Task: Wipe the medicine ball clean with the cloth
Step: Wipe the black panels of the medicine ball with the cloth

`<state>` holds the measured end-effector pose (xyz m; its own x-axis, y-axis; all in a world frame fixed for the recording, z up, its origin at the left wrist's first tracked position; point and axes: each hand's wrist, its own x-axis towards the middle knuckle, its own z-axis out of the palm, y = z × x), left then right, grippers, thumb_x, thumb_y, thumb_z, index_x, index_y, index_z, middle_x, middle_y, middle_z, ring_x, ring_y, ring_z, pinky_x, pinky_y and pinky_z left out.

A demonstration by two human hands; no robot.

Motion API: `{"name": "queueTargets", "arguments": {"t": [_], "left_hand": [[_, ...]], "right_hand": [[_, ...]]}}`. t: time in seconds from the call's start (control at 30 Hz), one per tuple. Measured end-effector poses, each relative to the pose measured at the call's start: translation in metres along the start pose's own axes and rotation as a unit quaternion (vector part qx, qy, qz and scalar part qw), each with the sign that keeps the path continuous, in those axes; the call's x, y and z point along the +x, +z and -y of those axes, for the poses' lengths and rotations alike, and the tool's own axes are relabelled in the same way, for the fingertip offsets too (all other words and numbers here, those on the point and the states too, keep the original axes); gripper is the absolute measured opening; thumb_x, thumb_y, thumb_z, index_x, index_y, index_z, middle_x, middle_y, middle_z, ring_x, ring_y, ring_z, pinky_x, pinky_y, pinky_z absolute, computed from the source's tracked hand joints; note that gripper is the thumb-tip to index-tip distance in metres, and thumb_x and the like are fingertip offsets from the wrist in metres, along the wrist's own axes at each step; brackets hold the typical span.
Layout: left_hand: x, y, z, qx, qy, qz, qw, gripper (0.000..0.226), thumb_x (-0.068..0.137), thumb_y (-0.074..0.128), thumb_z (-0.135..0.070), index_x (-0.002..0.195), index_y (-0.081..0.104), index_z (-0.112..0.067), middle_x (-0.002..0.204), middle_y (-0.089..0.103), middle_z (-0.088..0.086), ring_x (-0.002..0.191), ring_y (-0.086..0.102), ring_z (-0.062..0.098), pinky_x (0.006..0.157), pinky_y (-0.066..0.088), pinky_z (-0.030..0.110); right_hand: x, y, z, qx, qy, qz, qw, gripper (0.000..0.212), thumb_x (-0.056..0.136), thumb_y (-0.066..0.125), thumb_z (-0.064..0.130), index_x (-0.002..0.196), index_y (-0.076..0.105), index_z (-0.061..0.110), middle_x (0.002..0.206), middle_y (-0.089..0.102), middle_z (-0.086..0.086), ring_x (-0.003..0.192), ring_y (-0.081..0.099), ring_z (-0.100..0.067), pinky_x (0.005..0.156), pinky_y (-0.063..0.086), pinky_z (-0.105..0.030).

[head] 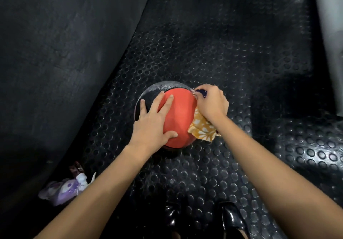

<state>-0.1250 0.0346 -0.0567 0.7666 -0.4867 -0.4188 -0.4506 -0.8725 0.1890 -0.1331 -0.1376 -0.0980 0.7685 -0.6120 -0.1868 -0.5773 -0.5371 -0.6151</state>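
Red and black medicine ball sits on the studded black rubber floor mat, roughly mid-mat, just right of the mat's left edge where a smoother dark surface starts. Left hand lies flat on top of the ball, fingers straight and spread, thumb on the near side, so that grip is apart, just pressing. Right hand is bunched round the orange cloth w/ white flower print, grip clamped on it, pushed against the ball's right side. Cloth's loose end hangs below the wrist. Purple/white fabric thing lies by the mat's near left edge, can't tell what it is tbh. Shiny black shoes at the near edge.
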Motion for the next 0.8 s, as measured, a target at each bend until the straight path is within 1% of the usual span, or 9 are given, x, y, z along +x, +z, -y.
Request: {"name": "queueTargets", "arguments": {"t": [0.1, 0.2, 0.27, 0.33, 0.4, 0.5, 0.57, 0.67, 0.8], "left_hand": [[0.002, -0.001, -0.004, 0.005, 0.001, -0.004, 1.0, 0.102, 0.082, 0.065, -0.051, 0.149, -0.01, -0.039, 0.156, -0.017, -0.018, 0.145, -0.005, 0.04, 0.095, 0.046, 0.049], [0.004, -0.002, -0.003, -0.01, 0.0, 0.001, 1.0, 0.103, 0.081, 0.067, -0.05, 0.149, -0.009, -0.04, 0.155, -0.016, -0.02, 0.145, -0.005, 0.04, 0.096, 0.045, 0.05], [0.001, -0.004, 0.001, -0.026, 0.001, 0.003, 1.0, 0.104, 0.078, 0.07, -0.049, 0.149, -0.006, -0.042, 0.154, -0.012, -0.023, 0.146, -0.004, 0.037, 0.096, 0.044, 0.052], [0.0, -0.004, 0.004, -0.05, 0.001, 0.004, 0.999, 0.1, 0.077, 0.071, -0.049, 0.149, 0.003, -0.043, 0.154, -0.006, -0.024, 0.146, -0.001, 0.034, 0.1, 0.038, 0.058], [0.004, -0.004, 0.006, -0.09, 0.0, -0.021, 0.996, 0.081, 0.082, 0.064, -0.052, 0.148, 0.018, -0.04, 0.153, 0.007, -0.02, 0.145, 0.008, 0.035, 0.107, 0.027, 0.063], [0.02, -0.005, -0.003, -0.199, -0.035, -0.124, 0.971, 0.046, 0.094, 0.044, -0.05, 0.136, 0.044, -0.029, 0.141, 0.033, -0.008, 0.132, 0.032, 0.033, 0.108, 0.028, 0.056], [0.035, -0.002, -0.012, -0.231, -0.078, -0.164, 0.956, 0.044, 0.099, 0.036, -0.044, 0.137, 0.044, -0.023, 0.143, 0.036, -0.003, 0.133, 0.031, 0.031, 0.11, 0.025, 0.053], [0.05, 0.016, -0.018, -0.178, -0.123, -0.184, 0.959, 0.051, 0.101, 0.026, -0.045, 0.147, 0.032, -0.024, 0.154, 0.027, -0.005, 0.145, 0.013, 0.027, 0.114, 0.007, 0.056], [0.051, 0.031, -0.014, -0.136, -0.11, -0.263, 0.949, 0.059, 0.093, 0.021, -0.049, 0.143, 0.041, -0.025, 0.151, 0.037, -0.006, 0.143, 0.022, 0.026, 0.113, 0.013, 0.056]], "right_hand": [[0.006, -0.004, 0.009, 0.0, 0.021, 0.013, 1.0, 0.018, 0.091, 0.055, 0.027, 0.101, 0.068, 0.033, 0.109, 0.067, 0.004, 0.105, 0.06, -0.023, 0.079, 0.041, -0.03], [-0.004, -0.002, 0.037, -0.049, -0.131, 0.025, 0.99, 0.019, 0.093, 0.052, 0.028, 0.104, 0.067, 0.033, 0.112, 0.064, 0.005, 0.109, 0.055, -0.02, 0.083, 0.043, -0.033], [-0.008, 0.0, 0.039, -0.077, -0.17, 0.027, 0.982, 0.021, 0.094, 0.049, 0.028, 0.108, 0.065, 0.03, 0.114, 0.061, 0.005, 0.112, 0.051, -0.019, 0.081, 0.042, -0.034], [-0.005, -0.003, 0.022, -0.054, -0.097, 0.013, 0.994, 0.02, 0.094, 0.05, 0.027, 0.106, 0.066, 0.031, 0.113, 0.063, 0.006, 0.109, 0.054, -0.019, 0.079, 0.042, -0.032], [-0.004, -0.005, 0.003, 0.002, -0.013, 0.011, 1.0, 0.019, 0.093, 0.053, 0.026, 0.104, 0.068, 0.032, 0.108, 0.066, 0.008, 0.104, 0.059, -0.019, 0.076, 0.04, -0.029], [-0.003, -0.002, -0.005, 0.057, 0.033, 0.028, 0.997, 0.017, 0.092, 0.055, 0.027, 0.101, 0.069, 0.032, 0.102, 0.068, 0.009, 0.099, 0.06, -0.017, 0.074, 0.037, -0.026], [-0.005, -0.001, -0.004, 0.092, 0.046, 0.028, 0.994, 0.016, 0.092, 0.056, 0.028, 0.1, 0.069, 0.032, 0.101, 0.068, 0.01, 0.099, 0.059, -0.016, 0.075, 0.035, -0.026], [-0.011, 0.003, -0.006, 0.107, 0.043, 0.025, 0.993, 0.016, 0.092, 0.056, 0.028, 0.101, 0.068, 0.032, 0.102, 0.067, 0.012, 0.098, 0.057, -0.012, 0.075, 0.034, -0.024], [-0.011, 0.011, -0.02, 0.114, 0.102, 0.023, 0.988, 0.016, 0.092, 0.055, 0.027, 0.101, 0.068, 0.029, 0.101, 0.067, 0.007, 0.1, 0.059, -0.015, 0.078, 0.042, -0.028]]}}
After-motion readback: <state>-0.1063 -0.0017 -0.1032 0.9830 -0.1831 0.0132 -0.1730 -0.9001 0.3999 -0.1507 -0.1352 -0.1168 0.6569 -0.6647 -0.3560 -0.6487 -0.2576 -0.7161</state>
